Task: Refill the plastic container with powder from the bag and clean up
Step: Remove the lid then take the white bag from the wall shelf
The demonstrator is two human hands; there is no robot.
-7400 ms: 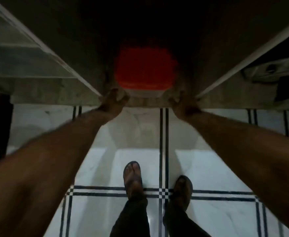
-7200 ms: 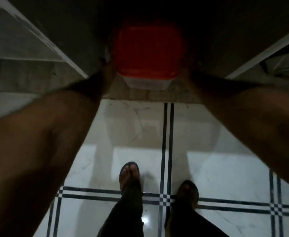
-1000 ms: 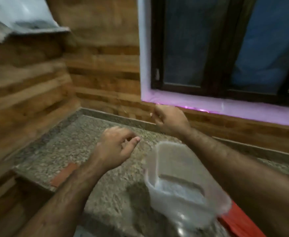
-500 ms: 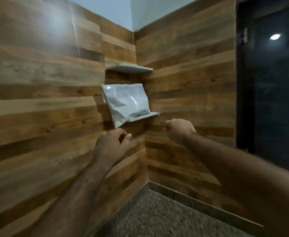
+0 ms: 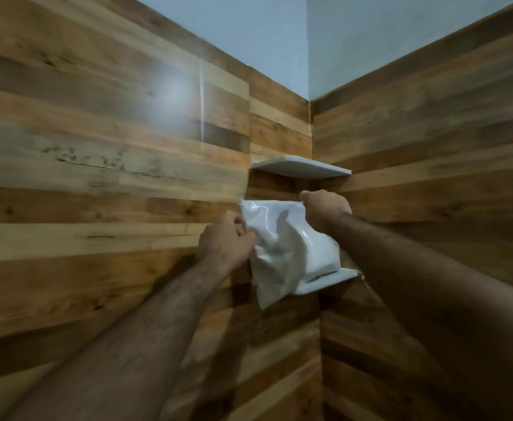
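White plastic powder bag [image 5: 291, 250] is held between both hands: left hand [image 5: 225, 241] fingers pinch its left edge, right hand [image 5: 325, 208] fingers pinch its top corner; its base rests below them on the lower corner shelf [image 5: 337, 276].

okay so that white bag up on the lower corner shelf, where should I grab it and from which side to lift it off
Grip the white bag along its flat top edge and upper left side, coming from the front. It stands upright on the lower corner shelf, walls close behind it, and its bottom corner sags past the shelf's edge. The right hand already pinches the top, the left hand the left side.
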